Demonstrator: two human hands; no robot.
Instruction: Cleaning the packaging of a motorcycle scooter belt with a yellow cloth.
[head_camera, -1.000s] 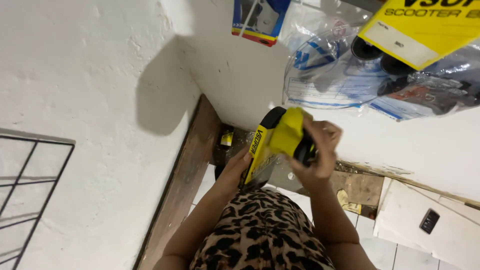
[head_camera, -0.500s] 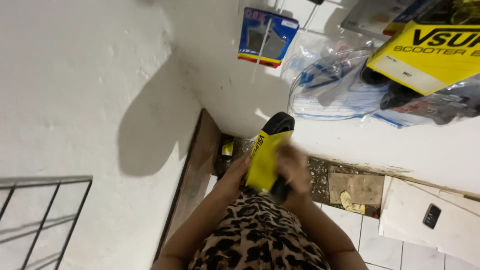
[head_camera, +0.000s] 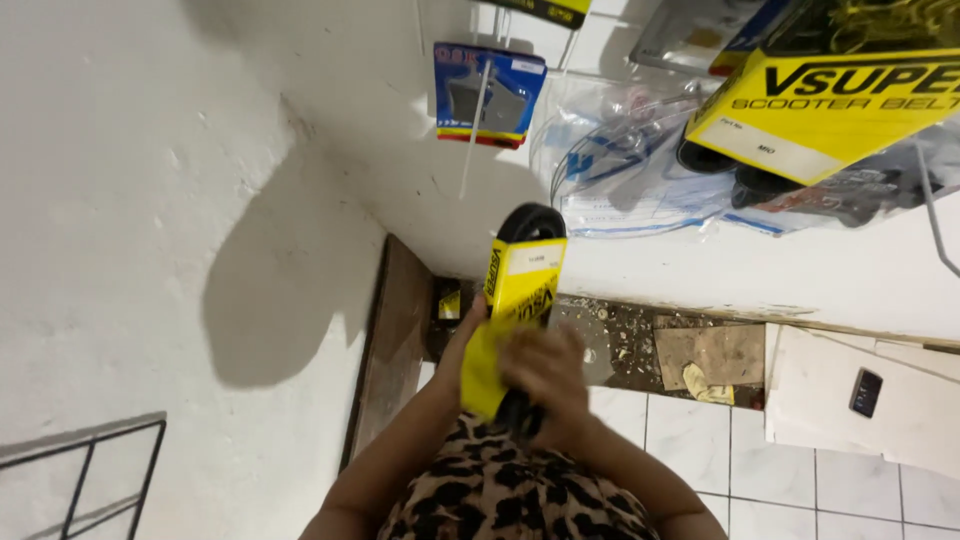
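Observation:
I hold a black rubber belt in a yellow cardboard sleeve (head_camera: 520, 290) upright in front of me, its black loop sticking out at the top. My left hand (head_camera: 468, 330) grips the sleeve's left edge. My right hand (head_camera: 545, 375), blurred, is closed around the lower part of the sleeve and belt. Both forearms come up from a leopard-print garment (head_camera: 500, 490) at the bottom of the head view.
On the white wall hang a blue blister pack (head_camera: 487, 92), clear plastic bags of parts (head_camera: 640, 165) and a large yellow belt package (head_camera: 830, 100). Below are a brown wooden board (head_camera: 392, 340), debris on bare floor (head_camera: 650, 345), white tiles (head_camera: 760, 460) and a wire rack (head_camera: 90, 480).
The belt package has been raised and turned upright, closer to the wall. My right hand slid down from its top to its lower part. The view tilted up the wall.

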